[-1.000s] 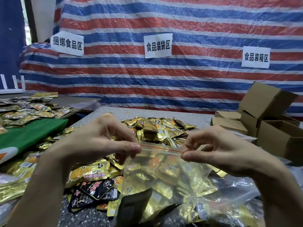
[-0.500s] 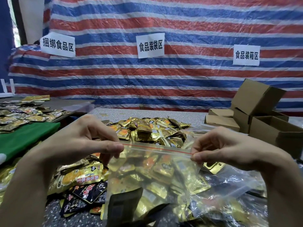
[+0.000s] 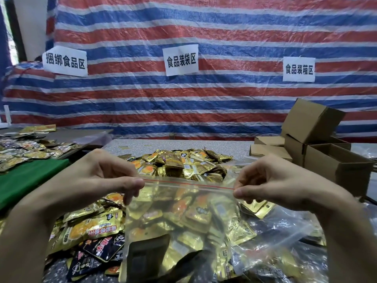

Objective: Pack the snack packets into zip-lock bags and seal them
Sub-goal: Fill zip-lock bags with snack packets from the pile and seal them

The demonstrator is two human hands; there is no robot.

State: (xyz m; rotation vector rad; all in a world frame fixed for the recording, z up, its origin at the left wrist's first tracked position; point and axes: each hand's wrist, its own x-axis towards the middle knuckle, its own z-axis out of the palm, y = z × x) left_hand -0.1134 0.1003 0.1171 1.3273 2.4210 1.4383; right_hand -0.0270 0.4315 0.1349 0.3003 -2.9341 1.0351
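Nearest the camera, a clear plastic zip-lock bag [image 3: 183, 219] filled with gold foil snack packets was held upright above the speckled grey worktop [image 3: 204, 145]. Its thin red seal strip [image 3: 189, 185] was stretched level between the two hands. The left end of the strip was pinched between thumb and curled fingers by the left hand [image 3: 102, 180], and the right end was pinched in the same way by the right hand [image 3: 275, 180]. Whether the seal was pressed shut along its whole length could not be told.

Loose gold and black snack packets [image 3: 91, 235] were spread on the worktop under the left forearm, and crumpled clear plastic bags [image 3: 285, 231] lay beneath the right wrist. Just beyond the held bag, a heaped pile of gold packets [image 3: 183, 164] was seen. A green cloth [image 3: 26, 176] was laid out to the left, with more packets scattered on a second table [image 3: 85, 133] behind it. Brown cardboard boxes [image 3: 326, 160] were stacked at the right. At the back, a red, white and blue striped tarpaulin [image 3: 204, 99] was hung, with three white paper signs [image 3: 181, 60] fixed to it.
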